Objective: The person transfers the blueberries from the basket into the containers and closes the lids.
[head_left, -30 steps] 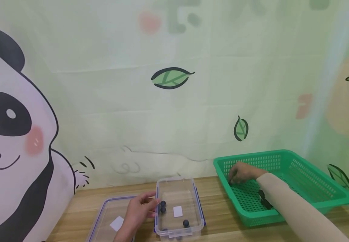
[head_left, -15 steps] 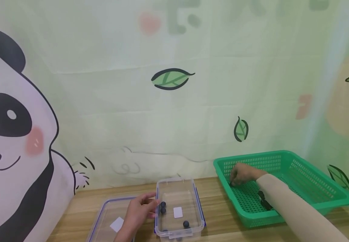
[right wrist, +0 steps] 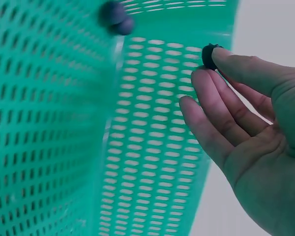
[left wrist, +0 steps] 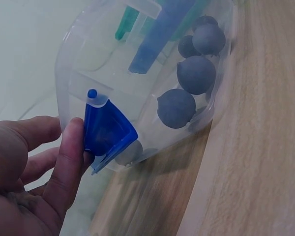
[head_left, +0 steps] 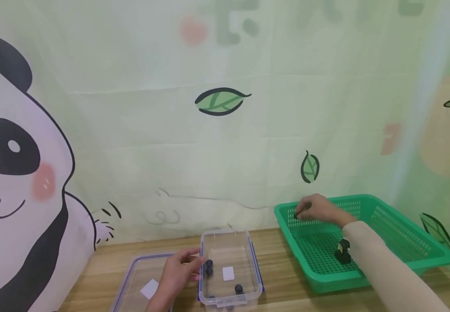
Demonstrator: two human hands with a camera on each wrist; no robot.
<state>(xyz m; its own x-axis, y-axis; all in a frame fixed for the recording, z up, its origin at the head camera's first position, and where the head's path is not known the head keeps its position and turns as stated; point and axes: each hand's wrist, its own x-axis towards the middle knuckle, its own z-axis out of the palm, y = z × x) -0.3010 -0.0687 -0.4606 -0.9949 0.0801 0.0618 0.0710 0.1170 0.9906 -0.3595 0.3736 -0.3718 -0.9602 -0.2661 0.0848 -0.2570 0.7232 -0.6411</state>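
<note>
In the head view my right hand point(head_left: 316, 209) is raised over the left end of the green plastic basket point(head_left: 318, 277). Thumb and forefinger pinch a single dark blueberry point(right wrist: 210, 56), its crown showing in the right wrist view. Two more blueberries point(right wrist: 124, 25) lie in the basket by the end wall. My left hand point(head_left: 176, 275) rests against the left side of the clear plastic box point(head_left: 225, 251). Its fingers touch the box wall beside a blue clasp point(left wrist: 108, 128). Inside the box are several round blueberries point(left wrist: 196, 74).
A clear lid point(head_left: 133, 279) with a blue seal lies on the wooden table point(head_left: 277, 277) left of the box, partly behind the left wrist. A black device point(head_left: 343, 253) shows at the right wrist. Behind the table hangs a printed panda backdrop point(head_left: 151, 164).
My right hand has lifted from the basket floor to about rim height, with a blueberry between its fingers. The left hand and the box stay in place.
</note>
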